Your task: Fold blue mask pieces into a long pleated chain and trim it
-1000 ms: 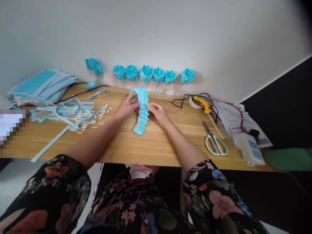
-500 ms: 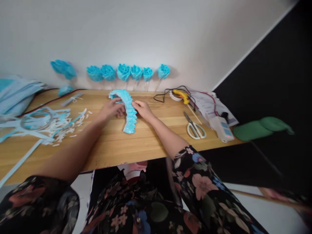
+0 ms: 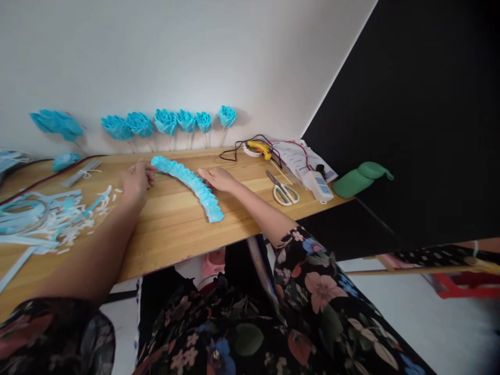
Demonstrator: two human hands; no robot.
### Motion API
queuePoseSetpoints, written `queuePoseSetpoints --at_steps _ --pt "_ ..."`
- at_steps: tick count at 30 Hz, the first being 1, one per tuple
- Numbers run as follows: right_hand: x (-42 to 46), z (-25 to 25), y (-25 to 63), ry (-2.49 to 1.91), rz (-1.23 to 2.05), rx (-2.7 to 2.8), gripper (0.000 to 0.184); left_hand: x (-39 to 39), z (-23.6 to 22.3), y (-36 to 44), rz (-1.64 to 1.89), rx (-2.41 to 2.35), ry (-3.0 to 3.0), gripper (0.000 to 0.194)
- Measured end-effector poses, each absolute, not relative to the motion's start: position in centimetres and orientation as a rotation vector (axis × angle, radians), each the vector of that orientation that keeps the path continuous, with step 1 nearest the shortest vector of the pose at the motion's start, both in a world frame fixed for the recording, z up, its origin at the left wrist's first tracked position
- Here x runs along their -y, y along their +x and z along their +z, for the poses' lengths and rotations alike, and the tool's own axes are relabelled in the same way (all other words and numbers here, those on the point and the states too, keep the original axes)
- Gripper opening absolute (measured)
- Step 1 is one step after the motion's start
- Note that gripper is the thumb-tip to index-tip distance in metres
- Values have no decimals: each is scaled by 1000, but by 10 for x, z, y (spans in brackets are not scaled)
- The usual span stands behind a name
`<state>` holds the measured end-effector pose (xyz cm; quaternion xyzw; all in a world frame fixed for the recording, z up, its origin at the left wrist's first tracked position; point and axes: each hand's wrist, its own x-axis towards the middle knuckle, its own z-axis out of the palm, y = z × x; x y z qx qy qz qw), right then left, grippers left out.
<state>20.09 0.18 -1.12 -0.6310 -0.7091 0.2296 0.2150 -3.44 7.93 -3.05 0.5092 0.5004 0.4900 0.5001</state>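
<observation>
Behind the blue pleated strip (image 3: 191, 181) rises a pale wall (image 3: 250, 62), and beneath it spreads the wooden surface (image 3: 172, 224). Left of the strip, beyond the left arm, lies a loose heap of cut strips (image 3: 39, 242) in blue and white; well to its right, paper sheets (image 3: 291, 156) lie by the dark partition (image 3: 410, 130). The pleated strip itself lies in an arc on the surface, between the two hands, one end at the left hand and the other toward the surface's near edge. The left hand (image 3: 137, 181) is at the strip's far left end, its grip nearly closed with fingers curled; whether it pinches that end I cannot tell. The right hand (image 3: 216, 178) is at the strip's right edge, about halfway along, its grip narrow with thumb and fingers close together; whether it has hold of a fold is unclear. Farthest right of the strip lies a green bottle (image 3: 357, 179). Behind it, blue flowers (image 3: 166, 121) on thin stems lean against the wall. To its right are a white power box (image 3: 320, 187), scissors (image 3: 282, 186) with white handles slightly apart, and a yellow glue gun (image 3: 260, 148). Left of it, past the left hand, lies a small tied bundle (image 3: 82, 173), with tiny white snippets (image 3: 76, 224) nearer the person.
</observation>
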Motion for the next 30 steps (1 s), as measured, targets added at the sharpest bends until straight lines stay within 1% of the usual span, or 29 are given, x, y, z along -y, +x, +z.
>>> queuePoseSetpoints --at_steps 2,4,6,8,11,14,19,24,28,30 --pt "15 -3 206 -1943 329 2012 58 -72 -24 -31 1246 -1329 1220 32" --pt "33 3 212 -1980 183 2050 56 -67 -19 -29 1278 -1383 1222 33" --pt "54 5 221 -1989 111 2078 54 -64 -17 -28 1299 -1401 1223 32" --pt "74 4 231 -1994 80 2076 51 -64 -17 -29 1322 -1412 1215 29" --pt "96 0 243 -2006 144 2042 47 -67 -18 -30 1357 -1402 1191 26" --pt "100 -1 244 -1925 191 1992 46 -70 -20 -31 1381 -1376 1166 23" --pt "57 4 225 -1768 200 1998 43 -72 -23 -32 1382 -1380 1146 21" --pt "-14 14 201 -1682 298 2051 34 -77 -27 -32 1387 -1342 1088 13" --pt "-60 21 178 -1623 305 2121 32 -81 -29 -34 1402 -1319 1026 10" --pt "-77 20 164 -1610 320 2154 32 -83 -30 -36 1403 -1322 1000 12"
